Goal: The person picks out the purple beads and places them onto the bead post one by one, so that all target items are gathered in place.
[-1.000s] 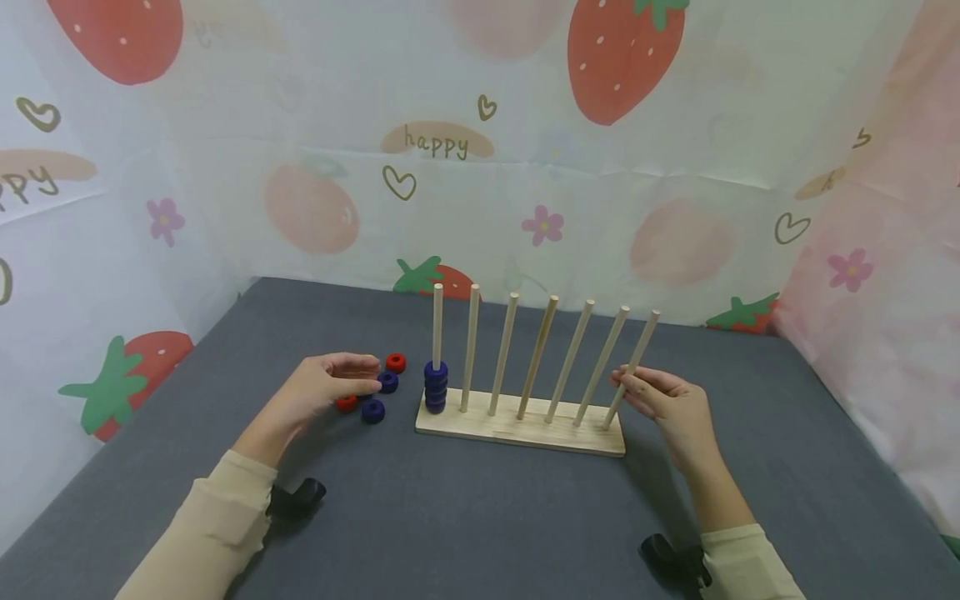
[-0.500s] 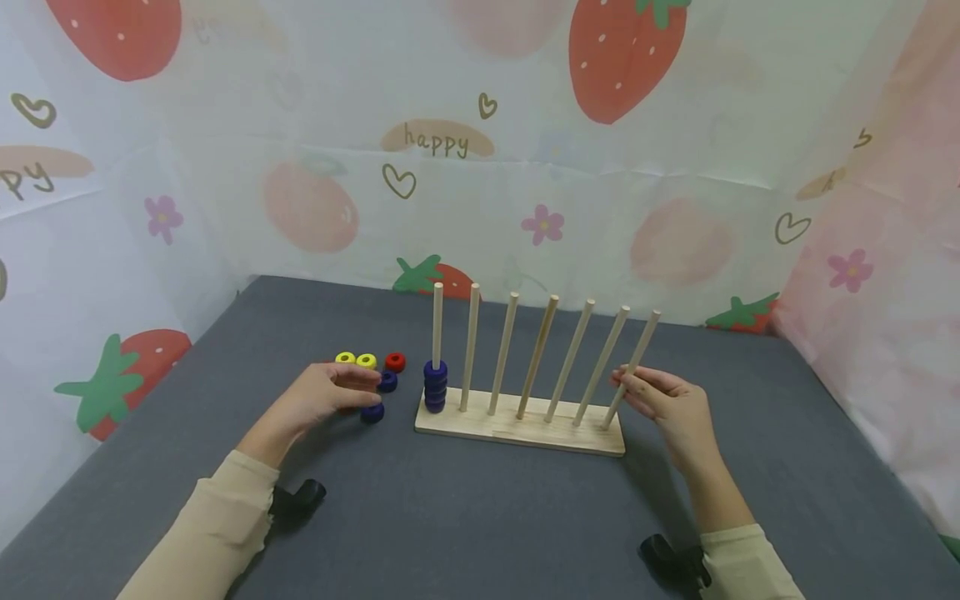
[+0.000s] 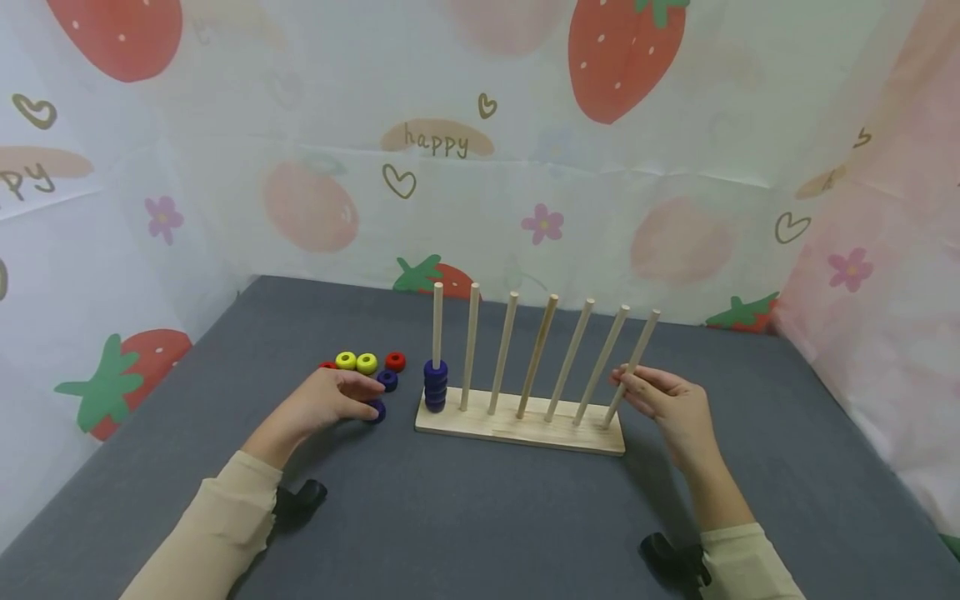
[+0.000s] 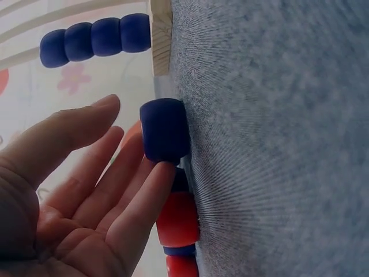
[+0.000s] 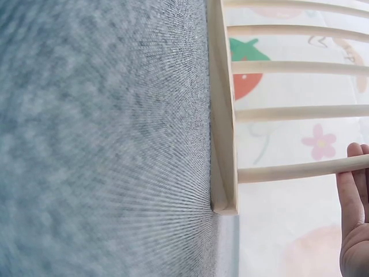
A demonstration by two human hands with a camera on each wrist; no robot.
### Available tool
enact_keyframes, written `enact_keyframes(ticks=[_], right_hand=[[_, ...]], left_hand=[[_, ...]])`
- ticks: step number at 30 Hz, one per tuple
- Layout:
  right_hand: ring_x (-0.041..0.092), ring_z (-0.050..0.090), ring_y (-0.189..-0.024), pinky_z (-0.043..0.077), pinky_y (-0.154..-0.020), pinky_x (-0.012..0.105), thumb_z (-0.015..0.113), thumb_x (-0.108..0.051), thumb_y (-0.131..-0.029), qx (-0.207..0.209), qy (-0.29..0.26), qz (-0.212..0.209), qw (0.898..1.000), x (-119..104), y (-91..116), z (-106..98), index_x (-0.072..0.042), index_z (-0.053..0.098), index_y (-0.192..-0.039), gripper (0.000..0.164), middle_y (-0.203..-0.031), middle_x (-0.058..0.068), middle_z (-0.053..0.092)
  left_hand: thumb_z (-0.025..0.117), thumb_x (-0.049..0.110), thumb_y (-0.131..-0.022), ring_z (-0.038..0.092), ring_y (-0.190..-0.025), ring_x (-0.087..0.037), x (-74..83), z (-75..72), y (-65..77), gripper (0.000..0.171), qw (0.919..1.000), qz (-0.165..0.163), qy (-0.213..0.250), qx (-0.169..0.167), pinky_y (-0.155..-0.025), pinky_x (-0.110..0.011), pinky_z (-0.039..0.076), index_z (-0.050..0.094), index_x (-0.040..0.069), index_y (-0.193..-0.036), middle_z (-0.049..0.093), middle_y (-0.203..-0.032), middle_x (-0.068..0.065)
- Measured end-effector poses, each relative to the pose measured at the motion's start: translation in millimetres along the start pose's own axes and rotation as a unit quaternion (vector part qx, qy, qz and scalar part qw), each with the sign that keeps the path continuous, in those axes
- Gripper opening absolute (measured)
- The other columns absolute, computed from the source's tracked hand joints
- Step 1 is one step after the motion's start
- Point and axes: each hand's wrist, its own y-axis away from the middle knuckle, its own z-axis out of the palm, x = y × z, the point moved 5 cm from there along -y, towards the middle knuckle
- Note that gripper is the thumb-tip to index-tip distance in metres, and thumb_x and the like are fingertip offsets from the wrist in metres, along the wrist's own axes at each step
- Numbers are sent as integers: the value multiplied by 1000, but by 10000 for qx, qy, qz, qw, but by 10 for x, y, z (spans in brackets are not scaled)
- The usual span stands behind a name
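Note:
My left hand (image 3: 324,407) reaches low over the loose beads on the grey cloth. In the left wrist view its thumb and fingers are spread around a blue bead (image 4: 165,130); one fingertip meets the bead's lower edge, while the thumb stays apart from it. My right hand (image 3: 671,408) pinches the rightmost peg (image 3: 640,343) of a wooden peg rack (image 3: 517,425) about midway up. Blue beads (image 3: 435,387) are stacked on the leftmost peg; the other pegs are bare.
Behind my left hand lie yellow beads (image 3: 367,363), a red bead (image 3: 395,362) and another blue bead (image 3: 387,381). A second red bead is partly hidden by the hand. A printed curtain (image 3: 480,192) closes off the table's back.
My left hand has come down and slightly toward the near blue bead, uncovering the yellow beads behind it. The right hand and the rack have stayed put.

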Motion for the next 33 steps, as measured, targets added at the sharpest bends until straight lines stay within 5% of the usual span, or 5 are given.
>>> enact_keyframes(ticks=[17, 21, 33], right_hand=[[-1, 71, -97, 55, -86, 18, 71, -26, -93, 9, 70, -56, 10000, -2, 2, 1, -5, 72, -117, 33, -96, -17, 76], [-1, 71, -97, 55, -86, 18, 71, -26, -93, 36, 67, -17, 10000, 0, 5, -3, 3, 67, -123, 43, -96, -17, 76], [-1, 71, -97, 55, -85, 17, 72, -26, -92, 24, 13, -57, 10000, 14, -12, -13, 1, 68, -121, 40, -96, -17, 76]], left_hand=[[77, 6, -84, 63, -117, -34, 40, 47, 49, 37, 9988, -6, -370, -327, -100, -48, 51, 70, 0, -120, 69, -125, -20], [77, 7, -84, 65, -112, -30, 40, 55, 35, 34, 9986, 44, -411, -327, -97, -45, 53, 72, 0, -117, 70, -122, -18], [78, 13, -85, 62, -103, -22, 38, 27, 52, 30, 9987, -109, -456, -217, -87, -38, 54, 75, 4, -113, 72, -119, -15]])
